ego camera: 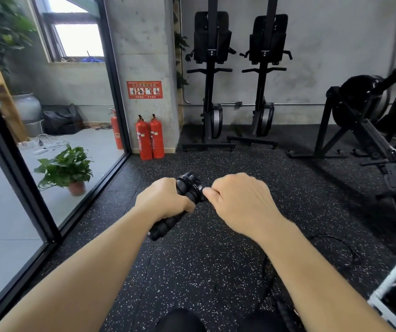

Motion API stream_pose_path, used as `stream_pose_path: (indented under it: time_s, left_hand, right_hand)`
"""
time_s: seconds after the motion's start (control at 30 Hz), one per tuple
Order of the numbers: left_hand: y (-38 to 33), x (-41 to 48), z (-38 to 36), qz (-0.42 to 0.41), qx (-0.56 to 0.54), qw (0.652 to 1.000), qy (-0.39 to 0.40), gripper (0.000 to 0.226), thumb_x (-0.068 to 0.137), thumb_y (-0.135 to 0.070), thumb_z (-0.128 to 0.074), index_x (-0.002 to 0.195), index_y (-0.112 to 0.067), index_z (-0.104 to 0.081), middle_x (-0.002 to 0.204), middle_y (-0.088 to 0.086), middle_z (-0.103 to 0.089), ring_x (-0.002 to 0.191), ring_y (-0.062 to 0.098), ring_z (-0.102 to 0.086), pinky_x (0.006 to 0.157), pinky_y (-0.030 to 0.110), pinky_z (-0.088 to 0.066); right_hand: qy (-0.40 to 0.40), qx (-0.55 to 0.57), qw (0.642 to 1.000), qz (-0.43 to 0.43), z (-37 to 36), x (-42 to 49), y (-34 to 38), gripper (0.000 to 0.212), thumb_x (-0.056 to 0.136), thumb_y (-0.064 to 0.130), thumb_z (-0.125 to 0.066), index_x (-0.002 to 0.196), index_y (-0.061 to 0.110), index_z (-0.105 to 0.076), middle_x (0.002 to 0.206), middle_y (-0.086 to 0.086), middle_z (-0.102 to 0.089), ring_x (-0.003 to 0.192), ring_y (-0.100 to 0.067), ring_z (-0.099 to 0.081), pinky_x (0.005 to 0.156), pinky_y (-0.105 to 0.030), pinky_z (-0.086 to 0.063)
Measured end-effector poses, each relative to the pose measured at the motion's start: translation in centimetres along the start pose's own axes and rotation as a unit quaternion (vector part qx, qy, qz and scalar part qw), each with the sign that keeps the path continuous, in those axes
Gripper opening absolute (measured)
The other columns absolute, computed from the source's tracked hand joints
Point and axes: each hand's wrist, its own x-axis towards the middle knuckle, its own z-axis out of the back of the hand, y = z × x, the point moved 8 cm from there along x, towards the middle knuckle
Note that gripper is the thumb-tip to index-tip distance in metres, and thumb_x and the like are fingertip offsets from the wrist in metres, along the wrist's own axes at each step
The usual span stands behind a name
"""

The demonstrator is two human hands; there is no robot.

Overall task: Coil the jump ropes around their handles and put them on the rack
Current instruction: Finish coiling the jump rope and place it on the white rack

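Black jump rope handles (188,188) are held together, tilted, above the speckled floor (192,271) at mid-frame. The middle is gripped in the left hand (165,200), fingers wrapped fully round. The upper end is pinched by the right hand (240,202), fingers curled and thumb tip on the end ring; whether cord is under the fingers cannot be told. Loose rope (353,251) is seen lying on the floor below the right forearm, near a white frame (393,271) at lower right.

Black handles (187,188), white-speckled black floor (216,248), red extinguishers (149,137), green potted plant (66,165).
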Motion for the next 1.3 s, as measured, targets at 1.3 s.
stream_pose_path:
  time_s: [1.3]
  left_hand:
    - [-10.4,-10.2,-0.6,-0.322,0.064,0.932,0.157,0.038,0.051,-0.033,-0.073,0.079,-0.023,-0.05,0.068,-0.009,-0.057,0.059,0.01,-0.054,0.06,0.036,-0.053]
  right_hand:
    - [0.089,0.608,0.78,-0.117,-4.0,-1.3,-4.6,0.044,0.1,0.027,-0.049,0.057,0.017,-0.046,0.044,0.009,-0.051,0.038,-0.005,-0.049,0.045,-0.019,-0.042]
